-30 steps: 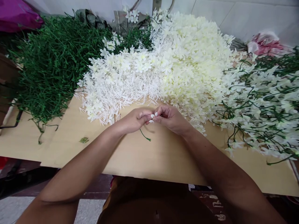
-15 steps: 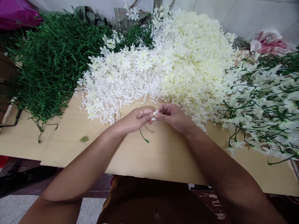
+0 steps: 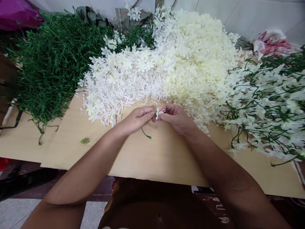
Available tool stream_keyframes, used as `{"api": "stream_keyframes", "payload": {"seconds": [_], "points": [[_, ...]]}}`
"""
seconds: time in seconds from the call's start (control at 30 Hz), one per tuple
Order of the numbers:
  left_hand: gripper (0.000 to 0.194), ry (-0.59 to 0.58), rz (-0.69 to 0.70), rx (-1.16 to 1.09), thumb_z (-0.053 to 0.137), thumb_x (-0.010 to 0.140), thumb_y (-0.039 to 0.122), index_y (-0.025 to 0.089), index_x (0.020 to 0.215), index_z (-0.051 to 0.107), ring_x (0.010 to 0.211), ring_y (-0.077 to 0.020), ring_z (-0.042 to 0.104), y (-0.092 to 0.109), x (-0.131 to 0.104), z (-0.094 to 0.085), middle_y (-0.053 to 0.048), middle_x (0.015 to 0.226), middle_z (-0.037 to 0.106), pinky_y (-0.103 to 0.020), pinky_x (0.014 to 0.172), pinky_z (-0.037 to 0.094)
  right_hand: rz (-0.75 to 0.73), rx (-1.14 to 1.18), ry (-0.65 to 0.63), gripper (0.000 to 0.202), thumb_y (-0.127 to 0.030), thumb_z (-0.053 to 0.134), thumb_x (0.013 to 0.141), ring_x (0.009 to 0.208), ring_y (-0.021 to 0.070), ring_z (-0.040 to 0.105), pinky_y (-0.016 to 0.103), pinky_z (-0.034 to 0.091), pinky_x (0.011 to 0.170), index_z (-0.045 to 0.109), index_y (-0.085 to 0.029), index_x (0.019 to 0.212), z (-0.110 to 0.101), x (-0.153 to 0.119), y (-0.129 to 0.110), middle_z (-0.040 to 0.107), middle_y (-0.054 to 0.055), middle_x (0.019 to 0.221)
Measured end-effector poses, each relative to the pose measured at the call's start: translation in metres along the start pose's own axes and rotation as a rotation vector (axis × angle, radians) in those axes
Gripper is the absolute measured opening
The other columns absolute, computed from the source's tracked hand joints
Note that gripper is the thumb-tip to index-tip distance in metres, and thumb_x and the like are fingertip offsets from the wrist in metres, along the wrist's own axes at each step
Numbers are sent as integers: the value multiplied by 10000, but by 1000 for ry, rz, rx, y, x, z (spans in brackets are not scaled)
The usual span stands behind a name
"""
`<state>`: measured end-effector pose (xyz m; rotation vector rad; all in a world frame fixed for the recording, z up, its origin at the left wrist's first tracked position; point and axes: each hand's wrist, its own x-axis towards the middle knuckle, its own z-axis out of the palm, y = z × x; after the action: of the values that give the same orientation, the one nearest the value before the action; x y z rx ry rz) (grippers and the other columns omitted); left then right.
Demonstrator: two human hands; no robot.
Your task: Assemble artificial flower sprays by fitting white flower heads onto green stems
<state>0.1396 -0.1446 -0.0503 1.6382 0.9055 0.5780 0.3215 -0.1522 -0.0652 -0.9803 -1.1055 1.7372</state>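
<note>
Pinched in my left hand [image 3: 141, 119] is a green plastic stem [image 3: 145, 133], one end of which hangs below the fingers. My right hand [image 3: 175, 117] is closed on small white artificial flowers [image 3: 157, 114] between thumb and fingertips. The two hands meet over the board, and the flower sits in the narrow gap between them. Just beyond lies a heap of white stamen-like sticks and loose blossoms [image 3: 140, 84]. How the stem and flower join is too small to make out.
A pile of green stems [image 3: 54, 63] fills the left. Pale yellow-white blossoms [image 3: 197, 57] are heaped at the back. Flowers on green stems [image 3: 269, 111] lie at right. A small greenish scrap [image 3: 84, 140] rests on the tan board [image 3: 152, 159].
My fingertips have parted slightly, and more of the white flower shows between them. The right fingers have shifted on it. The stem remains in my left hand.
</note>
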Motion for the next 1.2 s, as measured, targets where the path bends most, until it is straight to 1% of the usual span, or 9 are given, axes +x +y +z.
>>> {"api": "stream_keyframes", "payload": {"seconds": [0.17,0.33,0.5,0.67,0.8,0.93,1.0,1.07,1.2], "points": [[333,24,4,42,453,920,416,171,704,516,662,-113,437,-4,0,1,13,689,483,-262,656,355,56,-10,25,180,-208,785,582,645,108,634,265,516,703,610,-187,616,-1,0,-1,686,-30,631],[311,39,-28,81,450,898,383,180,664,468,620,-110,401,-5,2,5,22,644,438,-250,615,347,93,-22,45,204,-220,814,534,643,115,632,283,516,707,627,-181,603,-1,1,-1,684,-26,641],[273,43,-40,123,407,895,300,181,653,450,586,-105,371,-4,1,9,33,610,399,-241,593,327,110,-79,30,204,-222,809,527,651,115,623,288,504,724,619,-176,582,-3,1,-3,668,-27,630],[284,65,-37,193,406,895,265,182,625,432,564,-99,357,-4,0,11,40,581,385,-231,573,308,146,-171,64,231,-248,807,516,594,92,548,264,441,645,600,-171,584,-2,1,-4,617,-37,603],[288,85,-50,229,392,908,285,182,648,461,560,-105,366,-8,0,14,34,585,408,-237,565,304,124,-216,104,228,-246,784,512,545,68,460,240,361,567,579,-171,576,2,0,-3,550,-57,557],[285,102,-94,250,388,908,300,184,660,464,593,-113,398,-8,2,14,25,611,435,-242,589,323,117,-191,123,245,-262,786,526,545,74,468,235,353,550,566,-181,595,3,0,-2,561,-57,559],[285,79,-96,232,388,909,310,185,662,455,621,-116,420,-5,2,11,21,633,447,-239,602,338,131,-165,113,259,-273,797,537,566,85,515,236,380,565,564,-185,609,3,-1,-3,591,-50,579],[282,13,-73,222,400,909,332,182,685,483,649,-118,447,-1,2,6,16,663,477,-235,616,356,144,-172,73,264,-273,808,547,602,100,564,244,418,598,572,-186,626,0,-2,-5,618,-42,601],[286,-84,-54,370,438,910,357,175,757,598,653,-115,482,5,-4,-6,14,679,552,-232,623,364,109,-336,-69,197,-268,792,615,657,123,611,273,468,651,628,-191,694,-10,-9,-13,667,-22,666]]}}
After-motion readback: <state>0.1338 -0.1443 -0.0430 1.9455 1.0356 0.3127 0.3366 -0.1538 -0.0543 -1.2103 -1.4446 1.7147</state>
